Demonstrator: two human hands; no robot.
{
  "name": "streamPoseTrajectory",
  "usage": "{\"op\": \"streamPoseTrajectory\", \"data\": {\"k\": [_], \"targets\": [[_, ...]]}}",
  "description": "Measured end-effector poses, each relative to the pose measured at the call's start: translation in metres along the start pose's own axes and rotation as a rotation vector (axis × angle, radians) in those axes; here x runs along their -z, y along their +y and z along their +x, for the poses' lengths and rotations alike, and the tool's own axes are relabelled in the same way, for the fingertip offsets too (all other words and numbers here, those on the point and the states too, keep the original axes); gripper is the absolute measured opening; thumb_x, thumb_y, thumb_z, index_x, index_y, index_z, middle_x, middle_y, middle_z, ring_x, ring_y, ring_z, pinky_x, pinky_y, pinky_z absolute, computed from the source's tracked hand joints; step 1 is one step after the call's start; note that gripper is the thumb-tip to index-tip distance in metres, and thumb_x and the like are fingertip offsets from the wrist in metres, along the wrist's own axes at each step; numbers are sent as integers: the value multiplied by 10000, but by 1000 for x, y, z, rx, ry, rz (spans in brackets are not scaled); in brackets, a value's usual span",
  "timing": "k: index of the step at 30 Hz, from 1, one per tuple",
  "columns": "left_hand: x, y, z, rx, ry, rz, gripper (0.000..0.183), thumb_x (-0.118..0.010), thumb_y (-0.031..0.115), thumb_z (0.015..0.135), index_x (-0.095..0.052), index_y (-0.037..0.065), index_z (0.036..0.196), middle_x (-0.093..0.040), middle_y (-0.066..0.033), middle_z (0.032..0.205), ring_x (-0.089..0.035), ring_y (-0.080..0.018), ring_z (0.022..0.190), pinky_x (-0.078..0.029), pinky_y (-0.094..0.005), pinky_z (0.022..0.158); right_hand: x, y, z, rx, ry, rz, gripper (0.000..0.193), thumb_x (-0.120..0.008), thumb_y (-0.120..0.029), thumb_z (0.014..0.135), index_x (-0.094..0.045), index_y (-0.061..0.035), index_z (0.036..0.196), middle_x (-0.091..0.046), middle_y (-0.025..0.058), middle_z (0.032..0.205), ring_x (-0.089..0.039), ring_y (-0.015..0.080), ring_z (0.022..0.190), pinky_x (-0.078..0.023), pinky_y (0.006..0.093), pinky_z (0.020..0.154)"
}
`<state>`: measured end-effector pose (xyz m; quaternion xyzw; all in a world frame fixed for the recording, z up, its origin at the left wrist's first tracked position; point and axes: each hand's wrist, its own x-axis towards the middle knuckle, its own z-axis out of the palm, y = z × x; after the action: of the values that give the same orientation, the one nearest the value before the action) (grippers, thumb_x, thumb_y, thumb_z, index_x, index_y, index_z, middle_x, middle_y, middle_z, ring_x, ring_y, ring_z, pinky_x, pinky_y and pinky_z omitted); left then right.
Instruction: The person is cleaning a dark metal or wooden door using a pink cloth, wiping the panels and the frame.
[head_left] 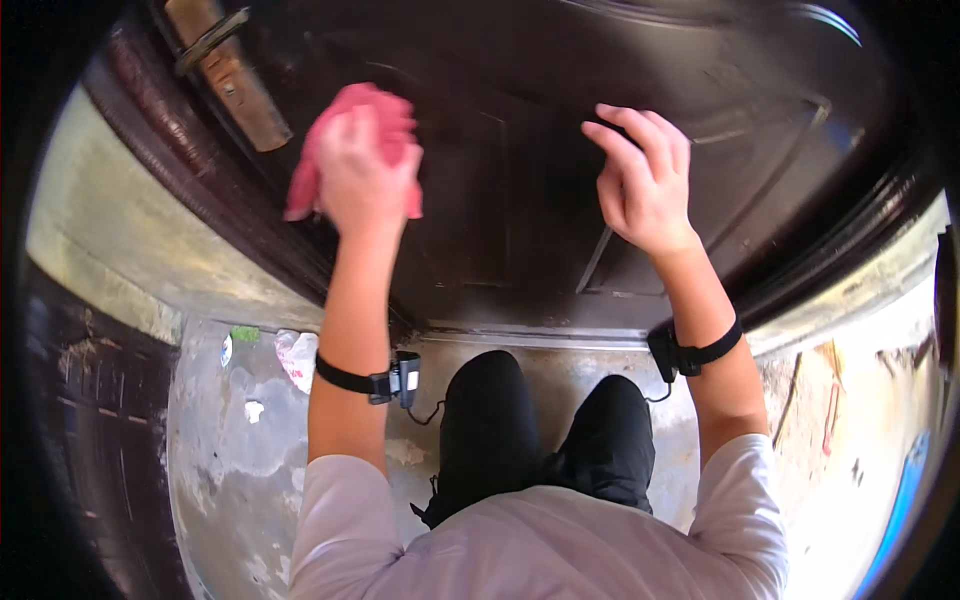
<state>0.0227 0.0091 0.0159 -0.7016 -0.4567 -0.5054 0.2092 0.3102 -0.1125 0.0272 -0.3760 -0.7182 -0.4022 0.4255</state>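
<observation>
A dark brown panelled door [530, 190] fills the upper part of the head view in front of me. My left hand [362, 165] grips a bunched pinkish-red cloth [315, 165] against or close to the door's left part, slightly blurred. Just up and left of the cloth is a worn handle plate [235, 90] with a lever, on the door's left side. My right hand [648, 175] is raised before the right half of the door, fingers apart and loosely curled, holding nothing. Whether its fingertips touch the door, I cannot tell.
A threshold strip [530, 338] runs along the door's foot. Pale walls [150, 220] flank the frame. On the grey concrete floor [215, 420] at left lie a crumpled plastic bag [297, 358] and a white scrap [254, 411]. A blue strip [905, 510] shows at far right.
</observation>
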Motion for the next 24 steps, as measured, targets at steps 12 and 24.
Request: {"op": "streamPoseTrajectory", "data": {"k": [12, 24], "targets": [[-20, 148, -41, -99, -49, -462, 935, -861, 207, 765, -337, 30, 1520, -364, -316, 1413, -477, -533, 1274, -489, -576, 1017, 22, -49, -1, -513, -155, 582, 520, -611, -244, 1015, -515, -47, 1487, -490, 227, 1464, -540, 389, 1318, -437, 437, 1112], [27, 70, -17, 211, -833, -1659, 887, -470, 387, 979, -72, 23, 1683, -275, -183, 1673, -304, -306, 1537, -278, -480, 1243, 1, -96, 0, -354, -170, 39, 1014, -861, -513, 730, -461, -67, 1549, -338, 289, 1600, -383, 470, 1418, -344, 550, 1132]]}}
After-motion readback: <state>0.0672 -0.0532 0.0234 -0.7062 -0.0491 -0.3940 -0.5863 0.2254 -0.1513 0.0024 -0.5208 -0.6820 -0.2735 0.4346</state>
